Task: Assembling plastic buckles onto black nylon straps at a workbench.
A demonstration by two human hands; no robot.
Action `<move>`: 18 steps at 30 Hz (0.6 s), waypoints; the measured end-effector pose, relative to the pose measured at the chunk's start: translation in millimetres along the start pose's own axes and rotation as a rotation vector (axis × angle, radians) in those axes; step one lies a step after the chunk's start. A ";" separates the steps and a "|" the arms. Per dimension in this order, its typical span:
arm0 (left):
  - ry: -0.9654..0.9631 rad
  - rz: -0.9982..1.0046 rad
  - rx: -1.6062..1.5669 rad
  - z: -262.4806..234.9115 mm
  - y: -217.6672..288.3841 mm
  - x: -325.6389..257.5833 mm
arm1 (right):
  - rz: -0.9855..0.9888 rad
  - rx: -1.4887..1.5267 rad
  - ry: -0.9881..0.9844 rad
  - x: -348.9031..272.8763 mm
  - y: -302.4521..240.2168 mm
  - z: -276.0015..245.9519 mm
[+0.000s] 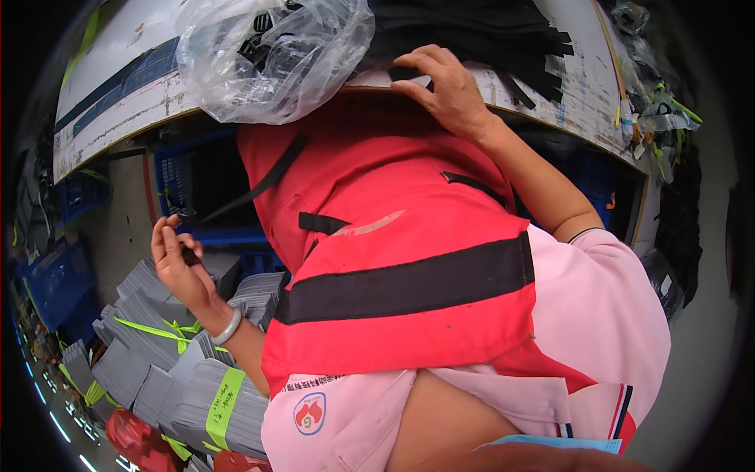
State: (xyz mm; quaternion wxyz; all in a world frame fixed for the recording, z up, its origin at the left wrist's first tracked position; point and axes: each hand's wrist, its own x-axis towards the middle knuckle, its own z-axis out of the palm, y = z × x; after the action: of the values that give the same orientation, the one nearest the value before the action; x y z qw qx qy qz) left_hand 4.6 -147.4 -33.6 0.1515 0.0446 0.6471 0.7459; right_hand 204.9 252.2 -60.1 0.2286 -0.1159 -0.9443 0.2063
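My left hand (184, 271) is out at the left, above stacked grey pieces, its fingers curled around a small black piece (189, 255). What kind of piece this is cannot be made out. Close by, a black webbing strap (271, 173) slants across the edge of my red apron (409, 177); whether it connects to the piece in that hand is unclear. Up at the table edge, my right hand (450, 90) pinches a short black strap (406, 73) between thumb and fingers. Many black straps (472, 31) lie in a pile just beyond it.
On the white worktable (157, 98), a clear plastic bag (275, 67) holds black buckles (255, 51). Blue crates (177, 177) stand under the table. Bundles of grey sheets (149, 358) tied with yellow-green strips fill the lower left. Plastic scraps hang at the table's right end.
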 end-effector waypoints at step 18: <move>-0.535 -0.303 -0.065 142.5 -62.9 -18.3 | -0.030 0.595 -0.310 32.9 -109.0 -30.2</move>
State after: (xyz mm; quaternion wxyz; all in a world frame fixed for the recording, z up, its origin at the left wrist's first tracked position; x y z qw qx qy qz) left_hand 70.0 -9.7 -70.3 0.4270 0.1375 0.5595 0.6969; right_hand 177.3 175.9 25.3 0.1092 0.0026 -0.8678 0.4848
